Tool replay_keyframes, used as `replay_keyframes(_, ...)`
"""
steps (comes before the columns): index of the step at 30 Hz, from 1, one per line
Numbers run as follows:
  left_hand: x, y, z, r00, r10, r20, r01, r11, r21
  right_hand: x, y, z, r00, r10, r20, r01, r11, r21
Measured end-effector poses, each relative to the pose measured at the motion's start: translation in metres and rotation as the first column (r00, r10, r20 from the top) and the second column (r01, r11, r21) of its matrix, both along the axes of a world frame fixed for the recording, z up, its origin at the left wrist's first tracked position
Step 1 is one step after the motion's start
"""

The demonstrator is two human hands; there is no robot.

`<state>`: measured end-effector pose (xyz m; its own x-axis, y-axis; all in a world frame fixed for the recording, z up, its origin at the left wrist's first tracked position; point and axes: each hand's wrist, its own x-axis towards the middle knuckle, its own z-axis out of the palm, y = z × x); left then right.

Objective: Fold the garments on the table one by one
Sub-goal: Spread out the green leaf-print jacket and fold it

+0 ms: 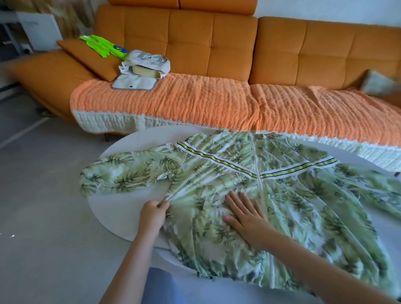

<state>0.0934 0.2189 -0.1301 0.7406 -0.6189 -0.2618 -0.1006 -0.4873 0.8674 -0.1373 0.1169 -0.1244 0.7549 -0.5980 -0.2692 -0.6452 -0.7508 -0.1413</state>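
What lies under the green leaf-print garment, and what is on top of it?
Under the garment is the white round table, bare mainly at its left. Whatever else lies beneath is covered. On top, the right hand presses flat; the left hand pinches its edge.

Bright, soft daylight, shadows faint. Far beyond the left hand point(153, 214) gripping the leaf-print garment point(241, 173), the orange sofa point(213, 36) bows; corners smear.

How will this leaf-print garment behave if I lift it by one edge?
Probably floppy: the leaf-print garment bunches into fine pleats where the left hand pinches it. Likely light, since it lies thin and flat under the right hand. It may slide, as parts already drape over the table rim.
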Motion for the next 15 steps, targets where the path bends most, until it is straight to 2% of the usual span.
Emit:
replay_keyframes(3,-0.008,0.006,0.010,1.000,-0.019,0.003,0.019,1.000,0.022,-0.009,-0.004,-0.004,0.994,-0.053,0.092,0.050,0.998,0.033)
replay_keyframes(6,-0.024,0.009,0.026,0.984,-0.176,0.010,0.173,0.976,0.132,-0.009,-0.001,0.003,0.976,-0.070,0.205,0.059,0.997,0.058)
replay_keyframes(8,-0.028,0.014,0.025,0.949,-0.285,0.132,0.248,0.938,0.241,-0.013,0.003,0.005,0.984,-0.048,0.174,0.040,0.998,0.048)
replay_keyframes(11,-0.026,0.022,0.017,0.902,-0.255,0.348,0.138,0.935,0.328,-0.021,0.006,-0.004,0.999,-0.029,0.045,0.030,0.999,-0.031)
replay_keyframes(13,-0.028,0.027,0.018,0.916,-0.178,0.360,0.071,0.954,0.291,-0.023,0.004,-0.006,0.998,-0.035,0.046,0.036,0.999,-0.020)
replay_keyframes(15,-0.034,0.031,0.023,0.931,-0.170,0.323,0.080,0.958,0.275,-0.024,0.003,-0.001,0.987,-0.093,0.133,0.081,0.992,0.095)
